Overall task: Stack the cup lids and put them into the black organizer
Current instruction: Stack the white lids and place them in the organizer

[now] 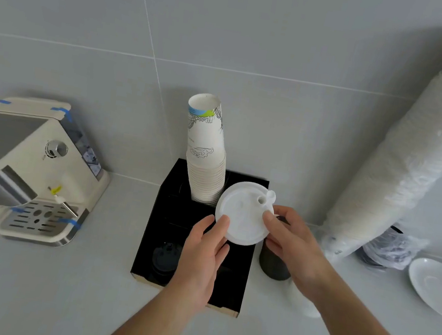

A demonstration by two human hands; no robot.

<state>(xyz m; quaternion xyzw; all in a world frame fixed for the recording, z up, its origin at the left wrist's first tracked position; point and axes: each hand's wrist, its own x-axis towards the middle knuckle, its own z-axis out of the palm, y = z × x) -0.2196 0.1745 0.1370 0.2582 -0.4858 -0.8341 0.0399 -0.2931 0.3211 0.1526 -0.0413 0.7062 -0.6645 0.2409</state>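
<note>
Holding one white lid (243, 213), two hands: left hand (202, 253), right hand (293, 244).

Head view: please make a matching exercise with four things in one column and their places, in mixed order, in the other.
Things:
1. white lid
2. paper cups
3. saucer
4. coffee machine

Places:
A. far right on the counter
B. held by both hands
C. left of the organizer
D. standing in the organizer's back part

Pairs: 1-B, 2-D, 3-A, 4-C
</note>
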